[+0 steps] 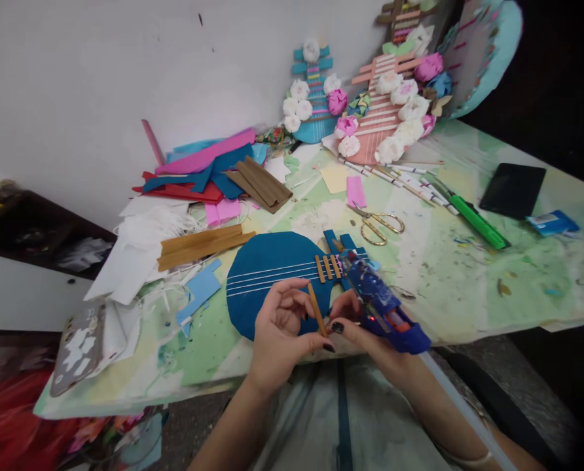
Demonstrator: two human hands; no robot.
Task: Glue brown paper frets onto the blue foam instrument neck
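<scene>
My left hand point(283, 320) pinches a narrow brown strip point(317, 310) between thumb and index finger, tilted above the near edge of a dark-blue lute-shaped piece point(267, 255). That piece lies flat, with white strings along it and several short brown strips point(327, 267) across its neck. My right hand point(365, 330) holds a blue hot glue gun point(383, 304); its nozzle points away over the neck, and a small red light shows. A long translucent glue stick point(461, 402) runs out of its back. My right thumb and index finger are close to the strip's lower end; part of the grip is hidden.
Folded brown paper point(198, 246), blue scraps point(201, 291) and a phone point(78, 350) lie left. Gold-handled scissors point(378, 222), a green cutter point(478, 219) and a black tablet-like slab point(512, 190) lie right. Flower-covered lute models point(314, 98) stand behind coloured paper sheets point(208, 160).
</scene>
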